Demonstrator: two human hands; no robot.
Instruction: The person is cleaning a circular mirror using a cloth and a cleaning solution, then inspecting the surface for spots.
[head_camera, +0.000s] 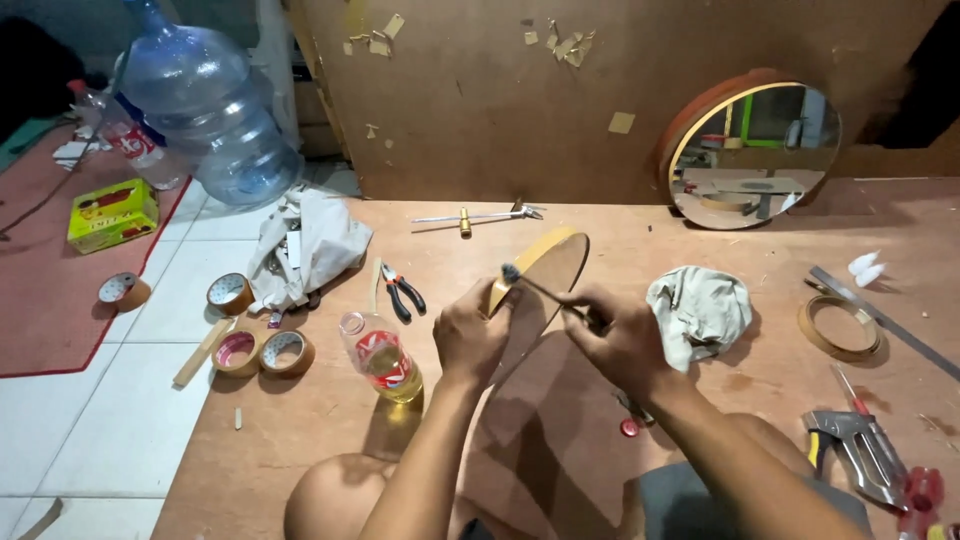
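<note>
Two hands are busy in the middle, and both are yours. Your left hand is closed around the edge of a round wooden frame. The frame stands up on its edge, tilted, just above and to the right of that hand. Your right hand is shut tight on the thin handle of a small brush. The brush tip touches the top rim of the frame, close to your left thumb. The frame rests on a big round board lying flat on the desk. A small bottle of yellow liquid stands just left of your left hand. A crumpled cloth lies just right of your right hand. A round mirror leans on the wall behind.
</note>
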